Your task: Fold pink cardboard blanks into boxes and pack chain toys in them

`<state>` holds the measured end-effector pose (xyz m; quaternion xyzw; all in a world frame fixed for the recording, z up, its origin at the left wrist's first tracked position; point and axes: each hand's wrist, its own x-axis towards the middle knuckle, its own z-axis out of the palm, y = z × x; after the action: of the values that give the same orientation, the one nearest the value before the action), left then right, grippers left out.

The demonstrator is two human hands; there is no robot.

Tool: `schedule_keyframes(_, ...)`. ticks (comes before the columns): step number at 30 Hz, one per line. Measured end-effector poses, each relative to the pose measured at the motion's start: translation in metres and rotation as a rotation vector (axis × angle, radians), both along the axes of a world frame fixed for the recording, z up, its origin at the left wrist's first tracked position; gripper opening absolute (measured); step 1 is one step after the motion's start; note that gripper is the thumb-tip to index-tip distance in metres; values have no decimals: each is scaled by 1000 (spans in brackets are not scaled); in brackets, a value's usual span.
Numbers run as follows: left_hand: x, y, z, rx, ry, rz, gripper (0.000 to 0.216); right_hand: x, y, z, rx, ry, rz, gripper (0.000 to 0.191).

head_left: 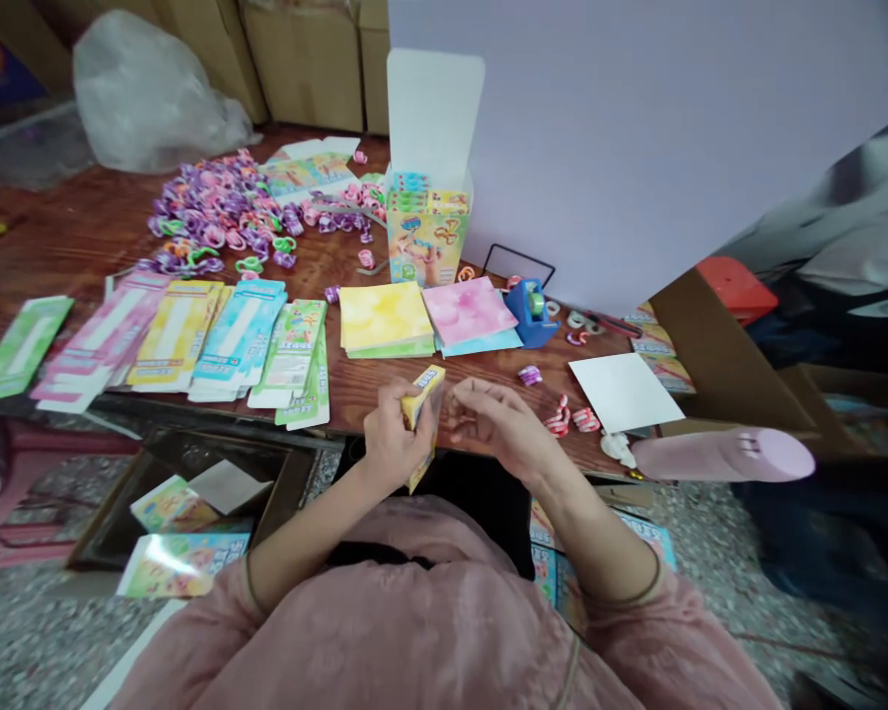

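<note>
My left hand (391, 434) is closed round a small yellow printed box (422, 394), held upright above the near edge of the wooden table (81, 237). My right hand (492, 419) is beside it, fingers curled in a pinch near the box's top; what it holds, if anything, is too small to make out. Just beyond my hands lie a yellow paper stack (385, 318) and a pink paper stack (468, 309).
Flat coloured box blanks (178, 335) lie in rows at the left. A heap of purple and pink rings (214, 207) sits further back, by an open display carton (425, 232). A blue tape dispenser (531, 309), white sheet (623, 391) and pink cylinder (721, 456) are right.
</note>
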<state>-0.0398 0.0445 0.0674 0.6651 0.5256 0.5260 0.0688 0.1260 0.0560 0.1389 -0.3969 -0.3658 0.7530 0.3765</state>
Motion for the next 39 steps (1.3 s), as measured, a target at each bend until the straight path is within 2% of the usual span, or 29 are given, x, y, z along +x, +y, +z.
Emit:
schedule_keyframes(6, 5, -3, -5, 105, 123, -5, 15, -13, 4, -11, -54, 32, -27, 45)
schedule_keyframes(13, 10, -3, -9, 274, 249, 29, 16, -12, 6, -11, -64, -40, -46, 48)
schedule_keyframes(16, 9, -2, -12, 274, 249, 10, 16, -9, 7, -11, -83, -86, -31, 49)
schedule_keyframes(20, 7, -1, -16, 239, 197, -64, 20, -8, 8, -12, -50, -158, -22, 46)
schedule_keyframes(23, 7, -1, -18, 280, 174, -122, 30, -12, 5, -14, -20, -220, -41, 48)
schedule_keyframes(28, 11, -2, -15, 348, 197, -85, 37, -17, -1, -17, 77, -281, -38, 61)
schedule_keyframes(33, 11, -3, -3, 230, 130, -154, 32, -13, -2, -27, 91, -223, 10, 66)
schedule_keyframes(36, 7, -1, 2, 121, 53, -166, 25, -15, -2, -47, 94, -208, 0, 67)
schedule_keyframes(39, -2, 8, 4, -19, -59, -102, 23, -18, -2, -71, 132, -265, 28, 67)
